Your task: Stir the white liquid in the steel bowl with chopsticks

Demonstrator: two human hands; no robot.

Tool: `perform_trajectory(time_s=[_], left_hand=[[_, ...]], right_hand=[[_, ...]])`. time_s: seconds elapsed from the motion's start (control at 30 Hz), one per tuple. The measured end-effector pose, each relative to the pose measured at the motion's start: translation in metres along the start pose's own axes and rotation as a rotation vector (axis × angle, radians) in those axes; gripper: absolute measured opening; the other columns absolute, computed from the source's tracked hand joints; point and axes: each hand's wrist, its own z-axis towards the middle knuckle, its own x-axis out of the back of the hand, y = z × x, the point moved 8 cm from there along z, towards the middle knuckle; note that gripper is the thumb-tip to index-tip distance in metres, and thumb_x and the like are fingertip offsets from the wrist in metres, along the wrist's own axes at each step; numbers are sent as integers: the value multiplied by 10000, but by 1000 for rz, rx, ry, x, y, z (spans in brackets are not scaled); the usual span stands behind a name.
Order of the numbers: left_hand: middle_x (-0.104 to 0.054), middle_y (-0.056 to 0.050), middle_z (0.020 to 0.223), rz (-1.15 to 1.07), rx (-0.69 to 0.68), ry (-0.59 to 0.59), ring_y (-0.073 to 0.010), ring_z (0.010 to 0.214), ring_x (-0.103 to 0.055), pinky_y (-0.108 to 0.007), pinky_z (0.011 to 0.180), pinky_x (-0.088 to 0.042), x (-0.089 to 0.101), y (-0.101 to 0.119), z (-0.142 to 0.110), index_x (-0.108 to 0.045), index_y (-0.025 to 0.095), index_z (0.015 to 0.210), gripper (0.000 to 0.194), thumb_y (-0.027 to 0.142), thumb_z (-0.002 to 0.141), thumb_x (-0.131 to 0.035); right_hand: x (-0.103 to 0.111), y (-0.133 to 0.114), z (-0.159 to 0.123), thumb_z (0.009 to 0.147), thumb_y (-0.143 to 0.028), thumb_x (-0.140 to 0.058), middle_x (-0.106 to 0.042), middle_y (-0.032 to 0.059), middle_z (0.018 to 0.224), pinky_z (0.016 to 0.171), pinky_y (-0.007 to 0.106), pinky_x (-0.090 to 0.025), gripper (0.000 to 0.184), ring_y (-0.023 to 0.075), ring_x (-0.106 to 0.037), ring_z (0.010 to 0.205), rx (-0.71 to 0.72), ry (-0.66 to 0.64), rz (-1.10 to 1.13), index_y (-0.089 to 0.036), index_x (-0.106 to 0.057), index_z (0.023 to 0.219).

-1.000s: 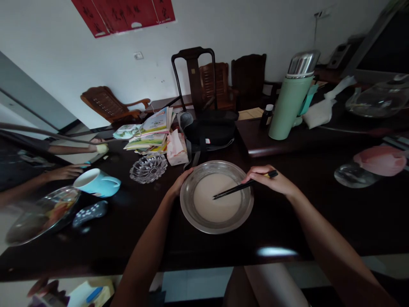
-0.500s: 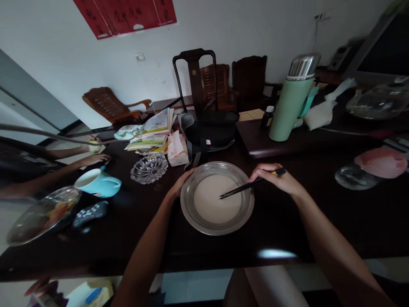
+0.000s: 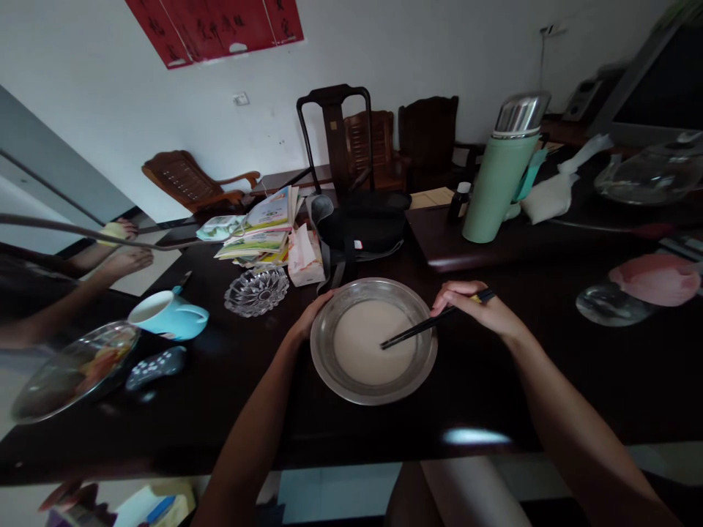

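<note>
A wide metal bowl (image 3: 323,362) stands on the dark table in front of me, with a milky, off-white liquid (image 3: 365,359) in it. My left hand (image 3: 312,316) grips the bowl's left rim; some of its fingers are hidden against the outer side. Black chopsticks (image 3: 420,327) are held in my right hand (image 3: 472,301), over the bowl's right rim. Their tips reach into the liquid near the middle of the bowl.
A glass dish (image 3: 256,291), a tissue pack (image 3: 305,255) and a blue mug (image 3: 168,316) stand to the left, near a game controller (image 3: 157,367) and another bowl (image 3: 33,395). A green thermos (image 3: 501,187) is at back right. Another person's hands (image 3: 126,256) are at far left.
The chopstick tips have shifted slightly right and down in the liquid. My left hand and the bowl stay put. At far left, the other person's hands have moved left, away from the table.
</note>
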Motion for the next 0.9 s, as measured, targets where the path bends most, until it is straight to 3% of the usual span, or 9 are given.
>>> perform_trajectory(time_s=[0.1,0.3,0.5,0.67,0.9], left_hand=[[-699,-53,928,4,9,24,-206,803,-635,-286,775,-455,2,-1,0,-641,148,1123,377,339,808,-561],[-697,-56,938,8,-7,22,-223,859,-629,-294,809,-441,2,-1,0,-638,154,1137,407,357,788,-589],[-694,-65,951,-8,-8,-28,-238,904,-622,-321,857,-426,-1,-1,1,-625,155,1152,458,382,755,-621],[-691,-73,967,8,-53,-20,-250,959,-601,-316,895,-398,-1,2,1,-669,137,1059,434,399,713,-667],[-704,-42,888,-9,-21,6,-241,970,-600,-317,900,-406,-5,4,-3,-691,163,992,317,348,742,-628]], right_hand=[[-15,-1,2,888,-404,-482,-714,54,849,761,287,-480,323,193,-661,829,13,-120,-19,-177,-705,828],[2,0,1,888,-402,-481,-713,56,828,764,287,-477,324,189,-656,807,0,17,-70,-179,-702,807],[-18,-1,3,887,-379,-492,-711,53,865,761,283,-472,299,192,-654,846,18,-133,-33,-175,-709,853],[-2,0,1,892,-378,-486,-711,56,836,765,284,-470,309,186,-654,809,6,-1,-76,-174,-708,825],[-15,1,4,891,-384,-486,-709,64,856,750,282,-476,315,186,-654,825,35,-95,-42,-163,-707,847]])
